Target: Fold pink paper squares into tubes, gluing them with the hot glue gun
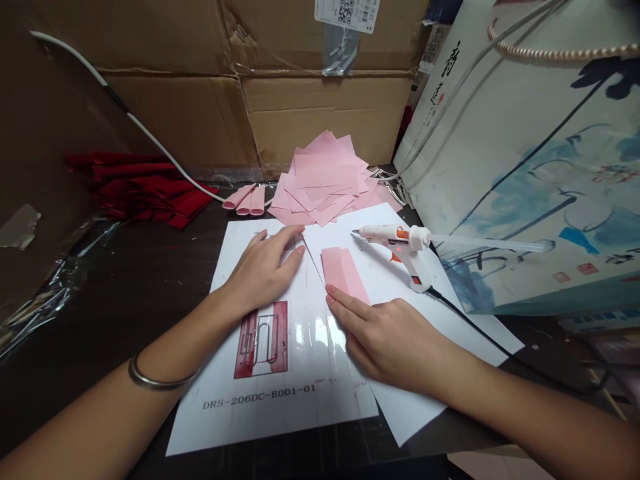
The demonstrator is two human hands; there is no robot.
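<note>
A folded pink piece [343, 268], thin like paper or felt, lies on the white sheets. My right hand [387, 337] rests its outstretched fingertips on the near end of that piece, pressing it flat. To the left, my left hand [267, 267] is over the printed sheet [210, 427], thumb and fingers apart, nothing in its grasp. Right of the folded piece a white glue gun [395, 237] lies on its side on the blank sheet [400, 413], nozzle pointing left, with a clear glue stick [490, 243] sticking out of its back.
A pile of pink squares [325, 173] sits at the back, beside several rolled pink pieces [250, 200]. Folded red pieces [145, 190] are stacked at the left. Cardboard [325, 127] walls the back; a painted white bag [530, 180] stands right. A black cord [480, 327] trails rightward.
</note>
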